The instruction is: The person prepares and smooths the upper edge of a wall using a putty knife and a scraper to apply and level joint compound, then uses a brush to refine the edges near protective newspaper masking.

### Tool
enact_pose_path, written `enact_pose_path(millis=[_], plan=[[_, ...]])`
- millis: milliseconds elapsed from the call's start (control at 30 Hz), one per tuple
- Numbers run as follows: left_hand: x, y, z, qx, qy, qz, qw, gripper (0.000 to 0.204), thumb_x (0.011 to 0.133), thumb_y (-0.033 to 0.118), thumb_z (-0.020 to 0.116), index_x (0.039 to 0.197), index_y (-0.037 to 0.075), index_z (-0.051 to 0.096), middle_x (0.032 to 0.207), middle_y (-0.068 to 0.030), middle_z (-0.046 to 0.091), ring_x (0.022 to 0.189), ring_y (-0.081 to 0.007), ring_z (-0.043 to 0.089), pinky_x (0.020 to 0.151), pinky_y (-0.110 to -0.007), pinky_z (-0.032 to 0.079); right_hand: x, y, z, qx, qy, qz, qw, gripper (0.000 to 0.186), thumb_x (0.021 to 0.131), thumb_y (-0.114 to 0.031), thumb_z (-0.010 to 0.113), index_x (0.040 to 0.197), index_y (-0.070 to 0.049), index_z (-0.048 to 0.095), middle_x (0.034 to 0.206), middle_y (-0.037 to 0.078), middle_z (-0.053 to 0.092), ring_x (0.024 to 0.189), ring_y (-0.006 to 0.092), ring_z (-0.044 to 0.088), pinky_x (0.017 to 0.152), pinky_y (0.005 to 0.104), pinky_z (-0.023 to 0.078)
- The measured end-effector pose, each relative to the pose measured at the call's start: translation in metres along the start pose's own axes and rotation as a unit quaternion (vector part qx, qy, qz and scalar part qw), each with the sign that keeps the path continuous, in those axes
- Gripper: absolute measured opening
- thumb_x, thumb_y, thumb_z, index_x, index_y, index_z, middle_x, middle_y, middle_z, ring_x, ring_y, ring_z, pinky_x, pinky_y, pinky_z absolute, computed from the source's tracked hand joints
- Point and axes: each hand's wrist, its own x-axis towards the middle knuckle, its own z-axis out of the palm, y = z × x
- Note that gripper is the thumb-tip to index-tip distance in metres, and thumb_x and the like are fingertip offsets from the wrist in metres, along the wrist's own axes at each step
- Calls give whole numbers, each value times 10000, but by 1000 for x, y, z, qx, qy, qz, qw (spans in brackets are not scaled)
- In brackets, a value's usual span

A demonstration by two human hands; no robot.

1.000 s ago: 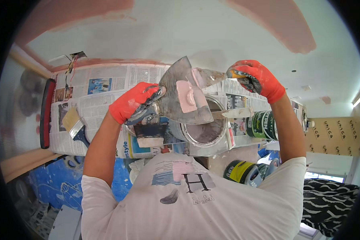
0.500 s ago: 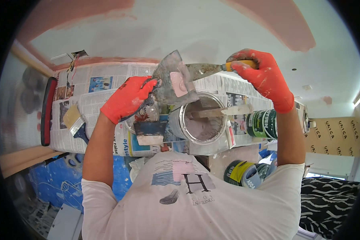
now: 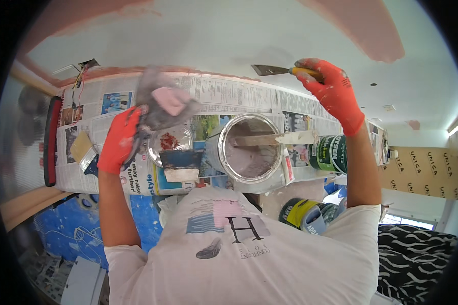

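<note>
Both my hands wear red-orange gloves stained with grey. My left hand (image 3: pixel 119 140) is closed round the grip of a wide filling knife (image 3: pixel 185 113), blurred by motion, with a dab of pink filler (image 3: pixel 169 100) on its blade. My right hand (image 3: pixel 336 94), raised close to the wall, grips a narrower putty knife (image 3: pixel 272 70) by its yellow handle; its blade points left, apart from the wide one. Between and below my hands stands an open metal can (image 3: pixel 220 157) of pinkish filler (image 3: pixel 252 161). A flat wooden stick (image 3: pixel 297 138) lies across its mouth, one end in the filler.
Newspaper (image 3: pixel 229 96) covers the work surface. Left of the can are a clear round lid (image 3: pixel 156 155) with red residue, a dark flat blade (image 3: pixel 183 159) and a paintbrush (image 3: pixel 86 152). A green tub (image 3: pixel 331 154) stands right. Wires (image 3: pixel 80 84) hang from a wall opening.
The two blades were together and are now apart. My left hand has swung left and down with the wide knife and pink filler; my right has shifted slightly left, its blade now fully showing.
</note>
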Motion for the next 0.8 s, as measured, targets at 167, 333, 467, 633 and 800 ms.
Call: enact_pose_path(millis=[167, 333, 467, 633, 800], plan=[[-72, -153, 33, -251, 155, -171, 940, 485, 975, 276, 390, 1376, 12, 462, 1248, -166, 524, 1057, -272, 508, 885, -352, 391, 2, 75, 49, -190, 7, -44, 981, 205, 871, -230, 666, 1069, -180, 652, 877, 59, 624, 822, 242, 637, 714, 368, 512], [-98, -183, 55, 9, 241, -34, 970, 472, 986, 188, 332, 1417, 18, 421, 1414, -191, 460, 1292, -341, 435, 1101, -406, 307, 12, 118, 84, -279, -12, -43, 959, 175, 878, -251, 642, 1046, -201, 629, 879, 63, 604, 883, 258, 611, 716, 399, 510], [-98, -184, 59, 58, 240, -70, 967, 475, 984, 186, 339, 1428, 41, 420, 1405, -178, 466, 1303, -332, 420, 1109, -404, 287, 22, 129, 95, -287, -33, -46, 956, 182, 872, -238, 640, 1049, -200, 620, 914, 73, 609, 899, 265, 610, 722, 402, 514], [-98, -184, 58, 30, 240, -77, 967, 473, 985, 188, 352, 1431, 45, 416, 1404, -178, 464, 1299, -338, 420, 1107, -400, 292, 31, 138, 103, -295, -51, -31, 954, 204, 861, -227, 644, 1062, -203, 616, 933, 72, 612, 914, 269, 611, 737, 406, 518], [-101, -193, 57, 67, 234, -68, 968, 472, 983, 186, 362, 1430, 44, 418, 1401, -180, 467, 1296, -343, 423, 1105, -407, 295, 35, 143, 111, -301, -41, -45, 952, 209, 867, -233, 639, 1070, -196, 609, 954, 71, 605, 932, 266, 606, 745, 405, 513]])
